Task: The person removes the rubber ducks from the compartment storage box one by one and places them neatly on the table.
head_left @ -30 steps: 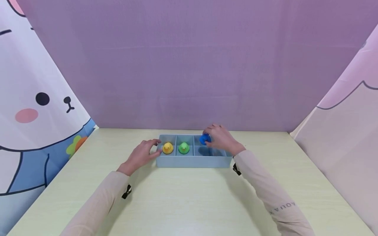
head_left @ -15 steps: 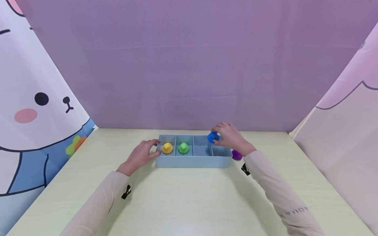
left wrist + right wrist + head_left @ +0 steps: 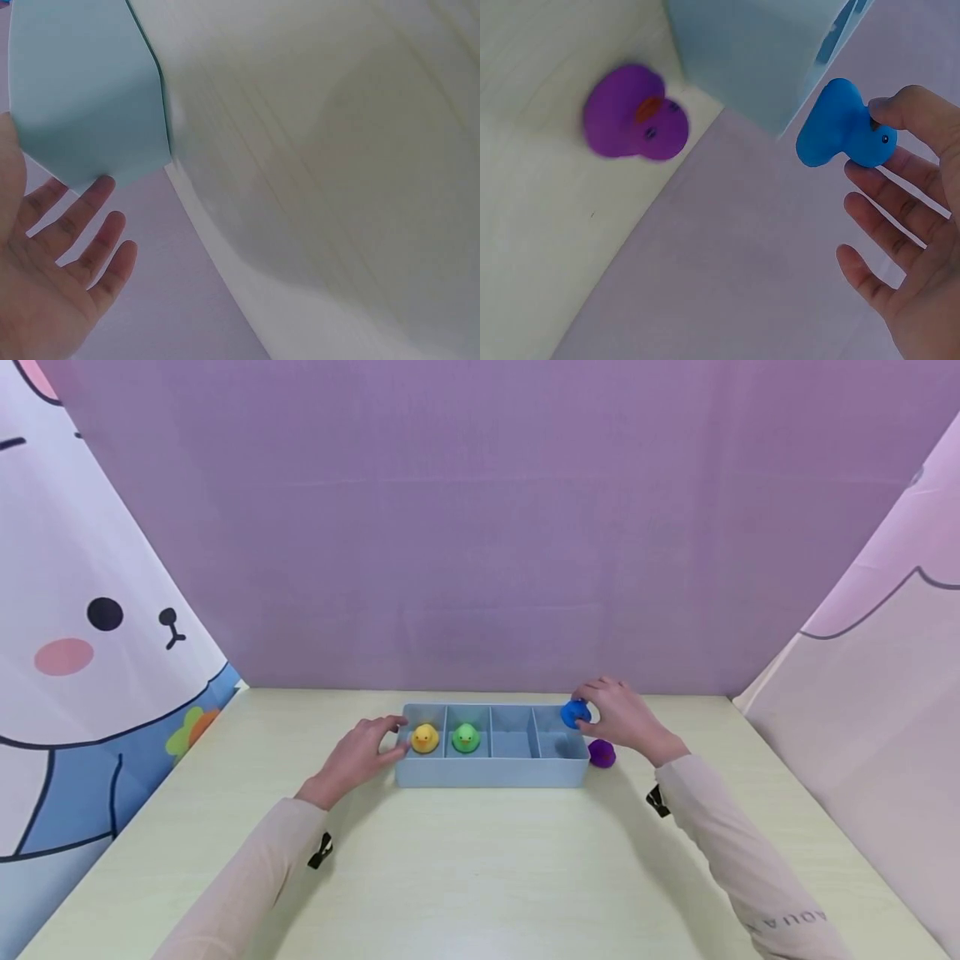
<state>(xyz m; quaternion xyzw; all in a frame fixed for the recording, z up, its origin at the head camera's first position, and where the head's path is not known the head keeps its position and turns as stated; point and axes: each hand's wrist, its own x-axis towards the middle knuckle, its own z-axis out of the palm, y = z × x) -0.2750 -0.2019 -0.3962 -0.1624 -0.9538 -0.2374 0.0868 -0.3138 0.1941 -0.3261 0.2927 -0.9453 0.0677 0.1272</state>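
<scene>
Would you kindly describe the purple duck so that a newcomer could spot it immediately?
Find the long pale blue tray in the middle of the table. Just outside its right end, on the tabletop, sits the purple duck. It is the only duck neither in a compartment nor held, unlike the blue duck in the right hand.

Purple duck [image 3: 634, 112]: blurred in the right wrist view.
Blue duck [image 3: 574, 714]: partly covered by the fingers of the right hand [image 3: 626, 718].
Left hand [image 3: 52, 277]: cut off by the picture's edge in the left wrist view.
Tray [image 3: 86, 90]: only one corner is visible there.
</scene>
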